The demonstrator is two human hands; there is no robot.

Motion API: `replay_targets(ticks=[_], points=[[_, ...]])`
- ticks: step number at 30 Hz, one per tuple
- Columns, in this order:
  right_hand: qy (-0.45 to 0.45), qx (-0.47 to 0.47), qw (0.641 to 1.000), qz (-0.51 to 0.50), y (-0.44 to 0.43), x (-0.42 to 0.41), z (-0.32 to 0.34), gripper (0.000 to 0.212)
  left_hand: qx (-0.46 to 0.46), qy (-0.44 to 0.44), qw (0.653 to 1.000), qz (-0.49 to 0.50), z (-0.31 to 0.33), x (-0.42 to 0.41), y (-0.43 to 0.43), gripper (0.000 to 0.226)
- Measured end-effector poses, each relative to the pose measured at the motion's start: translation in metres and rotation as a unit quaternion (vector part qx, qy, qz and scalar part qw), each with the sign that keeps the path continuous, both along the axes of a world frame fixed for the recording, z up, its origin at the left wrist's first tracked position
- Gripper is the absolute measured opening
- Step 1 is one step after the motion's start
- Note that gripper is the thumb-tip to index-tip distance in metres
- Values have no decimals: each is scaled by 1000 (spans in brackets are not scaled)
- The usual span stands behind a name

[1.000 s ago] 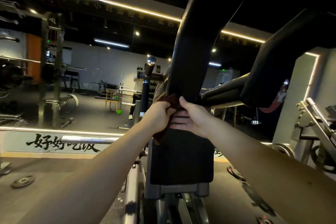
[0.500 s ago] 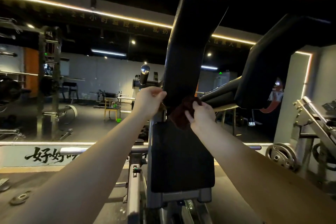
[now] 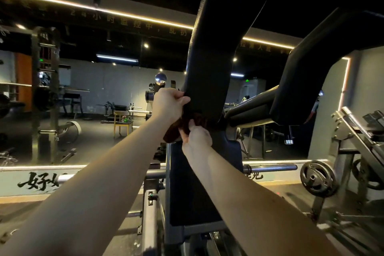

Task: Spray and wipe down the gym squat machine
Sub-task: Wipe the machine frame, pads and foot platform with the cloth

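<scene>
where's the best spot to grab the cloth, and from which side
Take the cloth by the bunched fold hanging clear below the foot of the pad, coming from below left. The left hand grips the pad's edge above it and the right hand pinches its right end, so that loose fold is probably the easiest hold.
</scene>
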State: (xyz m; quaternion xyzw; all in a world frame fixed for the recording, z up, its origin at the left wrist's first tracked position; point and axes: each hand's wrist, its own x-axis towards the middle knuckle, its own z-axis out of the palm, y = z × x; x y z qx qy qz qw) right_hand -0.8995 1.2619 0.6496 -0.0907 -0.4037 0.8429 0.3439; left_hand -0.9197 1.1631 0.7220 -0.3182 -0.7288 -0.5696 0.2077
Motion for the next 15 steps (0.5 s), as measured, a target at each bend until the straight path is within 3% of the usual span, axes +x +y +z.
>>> replay_targets(ticks=[4, 7, 10, 12, 15], points=[[-25, -32, 990, -133, 50, 41, 9, 17, 8, -20, 1000, -14, -2, -1, 1, 19], [-52, 144, 942, -300, 69, 74, 39, 27, 10, -22, 1000, -15, -1, -3, 4, 9], [3, 293, 900, -322, 62, 100, 90, 38, 1, -17, 1000, -20, 7, -3, 2, 19], [33, 397, 841, -367, 56, 103, 119, 36, 19, -6, 999, -49, 15, 0, 0, 38], [24, 537, 712, -452, 52, 84, 140, 31, 55, 16, 995, -84, 23, 7, 0, 42]])
